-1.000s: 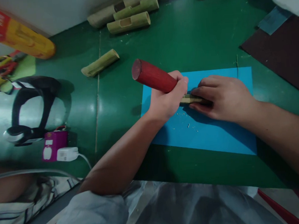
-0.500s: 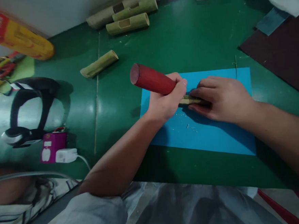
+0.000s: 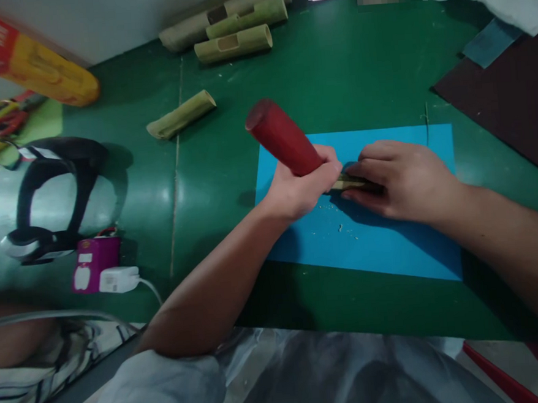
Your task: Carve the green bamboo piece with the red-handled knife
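Note:
My left hand (image 3: 302,187) is closed around a tool with a thick red handle (image 3: 283,138). The handle leans up and to the left; its working end is hidden behind my fingers. My right hand (image 3: 400,177) grips a piece of bamboo (image 3: 348,182) from the right, fingers pressed along its sides. Part of the bamboo shows between the two hands, which are close together. Beneath them lies a blue sheet (image 3: 401,250), with small pale shavings (image 3: 339,227) scattered on it.
Cut bamboo tubes (image 3: 234,44) lie at the back, and a single bamboo piece (image 3: 182,114) is left of the sheet. On the left are a black strap headset (image 3: 20,200), a purple box (image 3: 96,263), a white plug (image 3: 119,279), scissors (image 3: 8,121) and a red-yellow bottle (image 3: 52,69).
The red handle has swung to a steeper angle, its top end moving up and right. My left hand has turned with it, while the right hand keeps its hold on the bamboo.

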Tool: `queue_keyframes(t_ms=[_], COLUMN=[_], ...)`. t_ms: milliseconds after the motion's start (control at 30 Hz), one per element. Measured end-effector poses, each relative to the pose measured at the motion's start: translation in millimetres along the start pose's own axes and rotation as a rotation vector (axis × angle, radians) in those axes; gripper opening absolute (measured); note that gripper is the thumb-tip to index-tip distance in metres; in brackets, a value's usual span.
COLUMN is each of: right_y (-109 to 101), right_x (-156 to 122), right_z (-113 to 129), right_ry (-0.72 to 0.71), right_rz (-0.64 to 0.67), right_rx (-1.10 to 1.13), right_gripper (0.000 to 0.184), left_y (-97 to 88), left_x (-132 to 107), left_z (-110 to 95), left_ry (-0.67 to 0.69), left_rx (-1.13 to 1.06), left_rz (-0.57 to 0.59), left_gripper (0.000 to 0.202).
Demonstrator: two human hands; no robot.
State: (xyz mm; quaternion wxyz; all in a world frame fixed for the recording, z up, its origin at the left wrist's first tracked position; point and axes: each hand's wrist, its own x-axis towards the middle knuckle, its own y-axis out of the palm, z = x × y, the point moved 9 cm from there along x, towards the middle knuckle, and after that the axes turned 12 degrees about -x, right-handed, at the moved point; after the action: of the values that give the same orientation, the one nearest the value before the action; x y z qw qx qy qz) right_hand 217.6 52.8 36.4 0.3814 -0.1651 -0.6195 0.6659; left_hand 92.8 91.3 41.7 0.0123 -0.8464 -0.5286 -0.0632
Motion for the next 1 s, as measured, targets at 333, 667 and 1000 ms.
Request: queue_keyframes(t_ms=[333,667,1000], right_y=[-0.5,-2.2,-0.6], right_x=[-1.9,-0.5,-2.0], right_z=[-3.1,-3.1,-5.1], right_ry=[0.044,0.028,0.0], right_rz=[0.002,-0.008,-0.028], right_rx=[-0.008,0.034,0.095], right_gripper=[0.034,0.032,0.031], left_y=[-6.0,-3.7,1.1], left_x=[-0.3,-1.4,-2.2], left_z=[0.8,-1.9,-0.1], left_ry=[0.031,0.079,0.027], left_rx=[-0.054,0.019,-0.012], left_rz=[-0.176,-0.111,0.0], left_gripper=[0.039,0.04,0.033])
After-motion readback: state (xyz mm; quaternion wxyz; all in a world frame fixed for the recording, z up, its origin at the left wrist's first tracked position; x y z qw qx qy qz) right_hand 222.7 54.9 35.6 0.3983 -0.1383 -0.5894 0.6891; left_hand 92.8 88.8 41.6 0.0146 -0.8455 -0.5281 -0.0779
